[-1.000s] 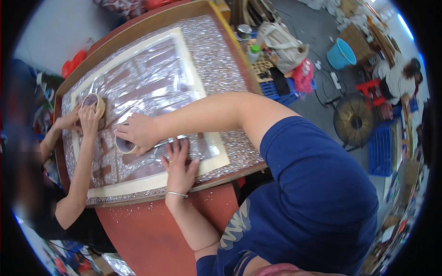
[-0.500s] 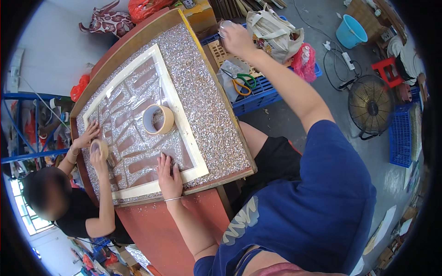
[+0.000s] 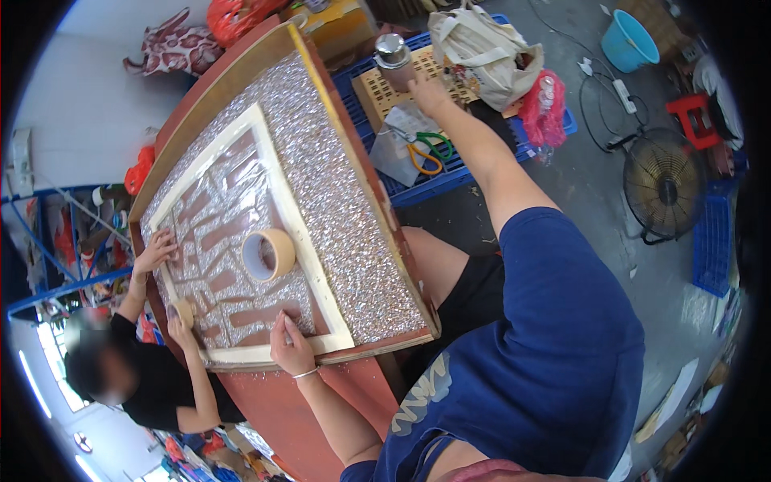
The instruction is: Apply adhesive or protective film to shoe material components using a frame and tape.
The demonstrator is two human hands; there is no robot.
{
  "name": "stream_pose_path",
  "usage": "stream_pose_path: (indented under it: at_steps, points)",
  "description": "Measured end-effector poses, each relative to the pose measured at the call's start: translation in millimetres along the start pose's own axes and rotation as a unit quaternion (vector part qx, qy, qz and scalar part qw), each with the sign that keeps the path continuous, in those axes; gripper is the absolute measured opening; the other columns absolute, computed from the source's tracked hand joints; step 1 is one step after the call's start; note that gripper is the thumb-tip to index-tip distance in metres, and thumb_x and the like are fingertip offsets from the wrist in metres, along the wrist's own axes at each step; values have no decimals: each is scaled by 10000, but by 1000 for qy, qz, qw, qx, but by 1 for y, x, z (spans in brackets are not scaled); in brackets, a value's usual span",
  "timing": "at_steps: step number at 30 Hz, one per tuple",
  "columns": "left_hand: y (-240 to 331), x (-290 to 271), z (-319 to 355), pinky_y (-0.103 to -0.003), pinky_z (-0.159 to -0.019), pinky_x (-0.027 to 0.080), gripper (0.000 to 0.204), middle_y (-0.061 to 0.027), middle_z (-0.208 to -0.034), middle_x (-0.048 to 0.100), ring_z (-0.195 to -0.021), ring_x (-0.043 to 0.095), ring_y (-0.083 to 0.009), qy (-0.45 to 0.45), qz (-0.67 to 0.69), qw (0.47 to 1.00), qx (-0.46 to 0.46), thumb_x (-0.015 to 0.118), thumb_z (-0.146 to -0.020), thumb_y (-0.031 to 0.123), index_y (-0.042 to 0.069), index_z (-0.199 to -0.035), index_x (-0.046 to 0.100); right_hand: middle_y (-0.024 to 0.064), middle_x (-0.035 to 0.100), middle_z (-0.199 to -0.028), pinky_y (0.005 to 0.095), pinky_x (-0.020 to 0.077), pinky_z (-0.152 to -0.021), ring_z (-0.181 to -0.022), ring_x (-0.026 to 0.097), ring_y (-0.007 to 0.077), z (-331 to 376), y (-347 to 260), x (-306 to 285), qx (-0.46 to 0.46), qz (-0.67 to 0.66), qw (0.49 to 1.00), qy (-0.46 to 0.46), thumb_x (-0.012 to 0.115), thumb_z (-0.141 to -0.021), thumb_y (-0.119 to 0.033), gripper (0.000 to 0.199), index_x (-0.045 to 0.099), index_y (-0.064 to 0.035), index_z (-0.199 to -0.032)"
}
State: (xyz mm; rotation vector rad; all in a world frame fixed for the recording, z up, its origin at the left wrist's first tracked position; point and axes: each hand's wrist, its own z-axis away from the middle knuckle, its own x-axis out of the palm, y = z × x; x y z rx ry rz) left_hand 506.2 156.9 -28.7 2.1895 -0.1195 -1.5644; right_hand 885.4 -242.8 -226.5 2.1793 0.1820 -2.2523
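Observation:
My right hand [image 3: 434,96] reaches across to a jar [image 3: 397,74] with a shiny metal lid. Its fingers are bent against the jar's lower side; the far fingertips are hidden. My left hand [image 3: 292,347] is curled over the near border of a framed patterned panel [image 3: 344,331], thumb and fingers pressed together; what they pinch, if anything, is too small to make out. Clear film with brown shapes and glitter lies inside the pale tape border. A wide tape roll [image 3: 269,255] rests on the panel beyond my left hand.
A co-worker's hand [image 3: 183,331] is by another tape roll at the panel's left edge. Glittery chips [image 3: 365,265] cover the wooden-rimmed table. Scissors [image 3: 426,157], a canvas bag [image 3: 486,52] and a pink plastic bag [image 3: 543,108] lie on a blue crate. A fan [image 3: 665,185] stands right.
My right hand has shifted from the jar's top to its lower side, uncovering the metal lid. My left hand has gone from lying flat to curled with fingers together.

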Motion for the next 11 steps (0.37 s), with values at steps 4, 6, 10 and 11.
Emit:
stream_pose_path:
  at_steps: [4,6,10,11]
  points:
    - [-1,0,-1,-386,-834,506,173,-202,-1032,660,-962,640,-329,65,43,991,105,537,-901,19,-87,-1005,626,210,551,-1044,421,520,-755,-919,614,355,54,11,-55,-75,-107,991,31,587,-781,-125,272,548,-9,-1024]
    - [20,0,-2,-407,-881,492,194,-225,-1109,628,-1019,616,-341,95,121,985,74,516,-901,-2,-117,-1039,590,220,576,-919,432,530,-677,-820,635,361,96,9,-105,-119,-156,977,83,628,-726,-156,281,559,-10,-956]
    - [136,1,-12,-512,-1005,394,314,-248,-1215,563,-1171,517,-424,61,178,904,385,547,-893,61,-81,-1172,521,156,566,-928,419,523,-691,-815,620,316,196,-13,-208,-187,-206,953,124,699,-701,-363,379,600,-60,-906]
    - [174,6,-10,-538,-1043,323,450,-233,-1287,510,-1222,466,-420,12,193,901,388,610,-867,153,-46,-1244,470,156,566,-928,419,523,-691,-815,620,316,207,7,-222,-166,-186,958,143,699,-701,-363,379,600,-60,-906]
